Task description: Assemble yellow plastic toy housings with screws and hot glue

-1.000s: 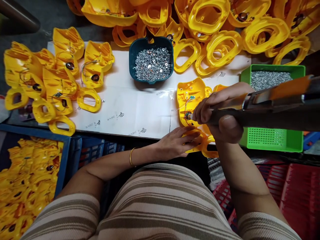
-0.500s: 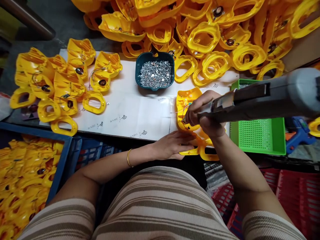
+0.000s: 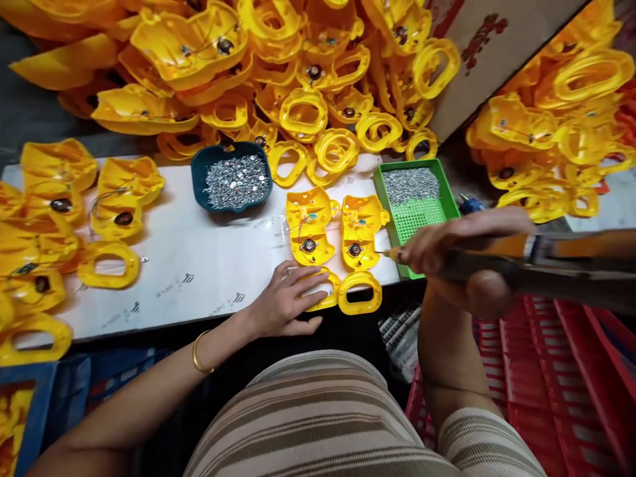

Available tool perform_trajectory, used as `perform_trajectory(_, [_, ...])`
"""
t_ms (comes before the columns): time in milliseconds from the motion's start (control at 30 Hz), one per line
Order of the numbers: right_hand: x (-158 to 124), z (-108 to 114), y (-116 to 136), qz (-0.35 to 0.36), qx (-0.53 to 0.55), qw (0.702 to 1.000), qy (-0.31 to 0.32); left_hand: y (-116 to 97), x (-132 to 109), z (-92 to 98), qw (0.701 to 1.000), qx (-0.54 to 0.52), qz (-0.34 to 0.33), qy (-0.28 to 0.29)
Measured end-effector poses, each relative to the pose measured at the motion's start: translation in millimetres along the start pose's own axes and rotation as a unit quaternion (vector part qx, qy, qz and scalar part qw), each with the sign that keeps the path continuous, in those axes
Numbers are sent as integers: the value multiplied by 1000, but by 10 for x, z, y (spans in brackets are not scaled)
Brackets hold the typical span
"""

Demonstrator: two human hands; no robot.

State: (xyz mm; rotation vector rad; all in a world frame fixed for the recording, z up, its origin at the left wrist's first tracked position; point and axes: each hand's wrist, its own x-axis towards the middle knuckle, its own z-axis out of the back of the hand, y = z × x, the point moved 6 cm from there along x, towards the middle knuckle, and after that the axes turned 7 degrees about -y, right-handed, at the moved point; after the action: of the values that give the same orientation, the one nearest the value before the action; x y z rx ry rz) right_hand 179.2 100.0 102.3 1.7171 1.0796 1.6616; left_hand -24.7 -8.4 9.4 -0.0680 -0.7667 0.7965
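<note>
My right hand (image 3: 460,248) is wrapped around a power screwdriver (image 3: 571,265) with a dark and orange body, somewhat blurred. Its thin bit points left, close to the right-hand yellow plastic shell (image 3: 361,228); whether they touch, I cannot tell. My left hand (image 3: 283,301) lies with fingers spread over the ring-shaped handle of the left-hand yellow shell (image 3: 309,225). Both shells lie side by side, hollow side up, showing wires and a round dark speaker-like part. Another ring handle (image 3: 360,293) sits at the bottom of the right-hand shell.
A dark teal bowl (image 3: 197,182) of screws stands behind the white board (image 3: 169,248). A green basket (image 3: 450,199) of small metal pieces is under the right hand's far side. Yellow shells (image 3: 173,50) pile up behind, with more at left and right. Red crates (image 3: 541,371) stand lower right.
The view has swung right. My right hand and the screwdriver have moved off the shells to the right, uncovering both. My left hand stays at the handle, fingers now more spread.
</note>
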Motion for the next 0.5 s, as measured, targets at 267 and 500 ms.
perform_trajectory(267, [-205, 571, -35, 45, -100, 978, -180, -72, 399, -432, 991, 50, 71, 103])
perform_trajectory(500, [-524, 837, -166, -94, -237, 955, -153, 26, 413, -443, 971, 23, -20, 235])
